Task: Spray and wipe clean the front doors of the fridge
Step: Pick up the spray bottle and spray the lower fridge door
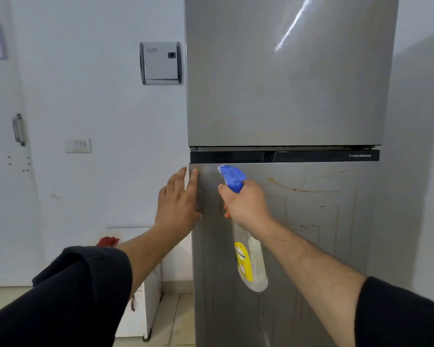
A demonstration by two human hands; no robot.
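The right grip (246, 204) is wrapping the neck of the spray bottle (248, 266), its nozzle pointing toward ten o'clock at the stained lower door (311, 246). The left grip (178, 204), fingers straight, is resting on the door's nine o'clock edge. The bottle is looking light, stiff and perhaps slippery, so the neck is probably offering the surest hold.

The fridge's upper door (286, 83) is shut, plain grey metal. The lower door (311, 259), also shut, bears orange-brown streaks and drip lines across its upper right. A clear spray bottle (252, 269) with a blue trigger head and yellow label hangs roughly upright before the lower door's top left corner, nozzle toward the metal.
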